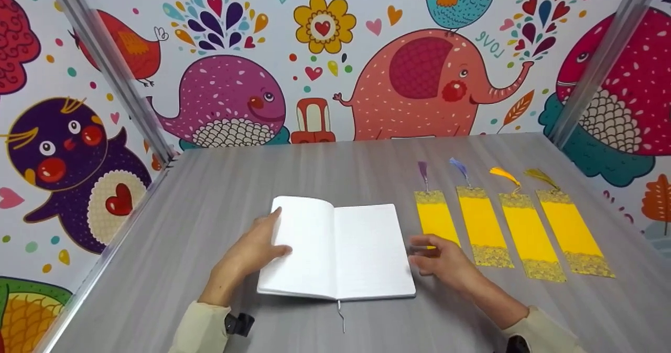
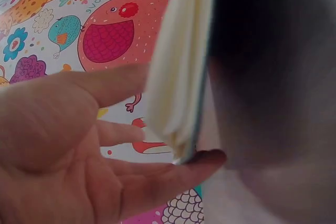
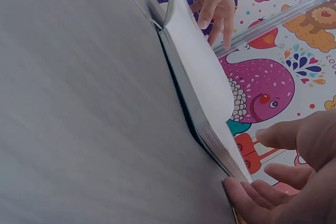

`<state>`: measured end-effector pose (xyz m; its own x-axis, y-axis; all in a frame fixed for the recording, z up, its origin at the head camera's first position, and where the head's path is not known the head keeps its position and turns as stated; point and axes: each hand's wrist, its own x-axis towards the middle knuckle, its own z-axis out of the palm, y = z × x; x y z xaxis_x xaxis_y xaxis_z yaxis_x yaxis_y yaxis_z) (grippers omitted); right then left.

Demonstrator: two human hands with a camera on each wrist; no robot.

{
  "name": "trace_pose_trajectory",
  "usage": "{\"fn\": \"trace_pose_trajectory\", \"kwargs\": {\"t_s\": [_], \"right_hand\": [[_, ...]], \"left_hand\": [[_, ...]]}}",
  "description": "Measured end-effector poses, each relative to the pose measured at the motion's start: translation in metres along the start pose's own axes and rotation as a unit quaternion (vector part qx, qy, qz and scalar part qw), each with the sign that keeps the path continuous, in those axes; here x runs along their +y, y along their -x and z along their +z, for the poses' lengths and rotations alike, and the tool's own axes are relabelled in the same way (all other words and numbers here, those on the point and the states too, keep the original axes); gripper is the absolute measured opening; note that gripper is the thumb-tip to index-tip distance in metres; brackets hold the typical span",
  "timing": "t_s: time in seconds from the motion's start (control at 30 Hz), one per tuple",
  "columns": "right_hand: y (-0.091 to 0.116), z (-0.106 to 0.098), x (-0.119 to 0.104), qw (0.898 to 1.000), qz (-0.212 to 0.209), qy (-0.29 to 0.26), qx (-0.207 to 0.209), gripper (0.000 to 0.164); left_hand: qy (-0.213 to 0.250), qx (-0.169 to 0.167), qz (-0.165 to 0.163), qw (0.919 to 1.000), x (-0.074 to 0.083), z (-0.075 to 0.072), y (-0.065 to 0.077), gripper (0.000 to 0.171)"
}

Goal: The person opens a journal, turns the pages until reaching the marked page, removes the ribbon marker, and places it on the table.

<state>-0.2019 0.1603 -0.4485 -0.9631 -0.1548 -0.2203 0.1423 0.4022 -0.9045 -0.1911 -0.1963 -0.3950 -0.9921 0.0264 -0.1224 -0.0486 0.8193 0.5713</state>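
Observation:
An open notebook point(image 1: 369, 253) with white pages lies on the table, a thin ribbon point(image 1: 342, 316) trailing from the bottom of its spine. My left hand point(image 1: 251, 250) grips the notebook's left side, thumb over the page and fingers along the outer edge. In the left wrist view, fingers point(image 2: 157, 182) reach under the dark cover point(image 2: 202, 98). At the opposite side, my right hand point(image 1: 445, 261) is beside the right edge, thumb raised off the page. The right wrist view puts its fingertips point(image 3: 239, 192) right at the cover's edge.
To the right lie several yellow bookmarks point(image 1: 485, 227) with patterned ends and tassels; the leftmost bookmark point(image 1: 437, 216) is partly behind my right hand. A wall with cartoon animals point(image 1: 419, 91) backs the grey table point(image 1: 220, 180). Metal posts point(image 1: 112, 75) stand at the corners.

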Motion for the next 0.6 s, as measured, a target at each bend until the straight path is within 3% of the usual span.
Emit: {"fn": "trace_pose_trajectory", "kwargs": {"t_s": [0.23,0.4,0.6], "right_hand": [[0.0,-0.001,0.002,0.996,0.01,-0.075,-0.056,0.058],[0.001,-0.003,0.005,0.988,-0.011,-0.125,-0.088,0.06],[0.001,-0.004,0.007,0.985,-0.016,-0.138,-0.105,0.062]], "left_hand": [[0.067,0.063,0.027,0.9954,-0.001,-0.004,0.0,0.074],[0.079,0.089,0.014,0.9928,0.008,-0.005,0.0,0.065],[0.117,0.082,-0.007,0.9898,0.019,-0.009,-0.003,0.059]]}}
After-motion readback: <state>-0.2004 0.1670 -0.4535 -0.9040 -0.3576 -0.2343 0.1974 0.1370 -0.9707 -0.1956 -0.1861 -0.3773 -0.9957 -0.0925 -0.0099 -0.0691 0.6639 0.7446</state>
